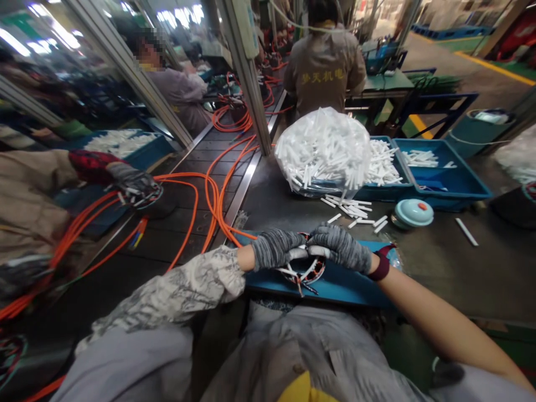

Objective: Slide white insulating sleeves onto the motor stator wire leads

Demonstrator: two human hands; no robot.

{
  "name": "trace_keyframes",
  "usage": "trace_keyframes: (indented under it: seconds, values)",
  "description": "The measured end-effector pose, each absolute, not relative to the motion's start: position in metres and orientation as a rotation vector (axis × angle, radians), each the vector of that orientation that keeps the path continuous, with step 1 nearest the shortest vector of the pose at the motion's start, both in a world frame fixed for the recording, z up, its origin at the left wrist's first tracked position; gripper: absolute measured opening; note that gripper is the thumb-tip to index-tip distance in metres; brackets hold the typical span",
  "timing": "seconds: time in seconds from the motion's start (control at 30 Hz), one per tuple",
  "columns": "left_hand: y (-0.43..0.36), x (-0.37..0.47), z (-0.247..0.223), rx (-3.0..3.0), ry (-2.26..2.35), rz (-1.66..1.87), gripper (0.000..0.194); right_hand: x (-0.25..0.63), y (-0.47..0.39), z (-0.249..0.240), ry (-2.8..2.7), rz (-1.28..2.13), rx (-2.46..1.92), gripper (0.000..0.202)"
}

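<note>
Fingers of the gloved left hand (278, 248) and gloved right hand (343, 245) curled together over the wired ring (307, 271); their exact pinch could not be told. The ring lay above the blue board (355, 285).

I can't make out my fingertips where they curl behind the ring-shaped part (314, 269). The co-worker at far left (33, 201) is cut off by the edge and blurred.
</note>
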State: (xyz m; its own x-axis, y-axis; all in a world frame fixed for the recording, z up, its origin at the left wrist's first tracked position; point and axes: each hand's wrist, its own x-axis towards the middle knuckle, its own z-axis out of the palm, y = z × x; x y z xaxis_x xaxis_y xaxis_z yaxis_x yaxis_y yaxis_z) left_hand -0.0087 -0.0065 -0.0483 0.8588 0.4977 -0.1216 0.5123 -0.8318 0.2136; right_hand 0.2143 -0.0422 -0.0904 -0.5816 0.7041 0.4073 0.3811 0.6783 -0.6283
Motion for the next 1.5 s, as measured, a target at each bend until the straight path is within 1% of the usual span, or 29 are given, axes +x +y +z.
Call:
trace_keyframes:
  seconds: [0.17,0.3,0.4,0.5,0.6,0.67,0.7,0.77,0.83,0.9,0.97,1.07,1.2,1.27,1.33,1.37,1.43,1.5]
  values:
    - [-0.016,-0.019,-0.055,2.844,0.963,0.113,0.041,0.211,-0.044,-0.086,-2.127,0.762,-0.939,0.043]
    - [-0.011,-0.035,-0.054,2.604,0.905,0.323,0.036,0.209,-0.048,-0.087,-2.049,0.81,-1.008,0.045]
    - [-0.002,-0.059,-0.056,2.497,0.931,0.337,0.03,0.21,-0.05,-0.087,-2.007,0.81,-1.037,0.044]
    - [0.0,-0.077,-0.061,2.554,1.025,0.275,0.02,0.207,-0.052,-0.08,-2.026,0.784,-1.079,0.044]
    - [-0.005,-0.077,-0.059,2.704,1.042,0.342,0.027,0.193,-0.058,-0.066,-1.992,0.685,-1.153,0.042]
    - [-0.008,-0.07,-0.051,2.875,1.046,0.396,0.029,0.177,-0.062,-0.055,-1.973,0.692,-1.11,0.049]
    - [-0.01,-0.066,-0.046,2.962,1.037,0.406,0.028,0.169,-0.064,-0.05,-1.987,0.72,-1.079,0.048]
    - [-0.012,-0.061,-0.034,3.132,0.935,0.41,0.028,0.156,-0.066,-0.044,-2.059,0.725,-1.149,0.038]
    - [-0.013,-0.061,-0.025,3.256,0.723,0.413,0.029,0.15,-0.065,-0.042,-2.23,0.655,-1.284,0.032]
    - [-0.014,-0.065,-0.021,3.317,0.524,0.411,0.031,0.153,-0.063,-0.046,-2.437,0.555,-1.344,0.025]
    - [-0.014,-0.069,-0.02,3.348,0.457,0.394,0.03,0.162,-0.06,-0.055,-2.564,0.471,-1.336,0.021]
    - [-0.01,-0.073,-0.023,3.357,0.478,0.36,0.03,0.175,-0.055,-0.073,-2.573,0.385,-1.316,0.025]
    - [-0.002,-0.074,-0.035,3.254,0.621,0.379,0.035,0.183,-0.054,-0.088,-2.432,0.381,-1.228,0.031]
    - [-0.003,-0.076,-0.044,3.199,0.655,0.54,0.032,0.187,-0.057,-0.089,-2.399,0.432,-1.153,0.033]
    - [-0.012,-0.079,-0.053,3.152,0.697,0.796,0.023,0.195,-0.058,-0.086,-2.324,0.524,-1.039,0.035]
    - [-0.02,-0.08,-0.057,3.13,0.683,0.926,0.022,0.2,-0.058,-0.084,-2.249,0.56,-1.005,0.037]
    - [-0.036,-0.079,-0.065,3.127,0.452,1.033,0.029,0.213,-0.051,-0.084,-2.116,0.552,-1.108,0.039]
    - [-0.05,-0.073,-0.073,3.162,0.139,0.891,0.037,0.225,-0.038,-0.088,-2.102,0.427,-1.424,0.038]
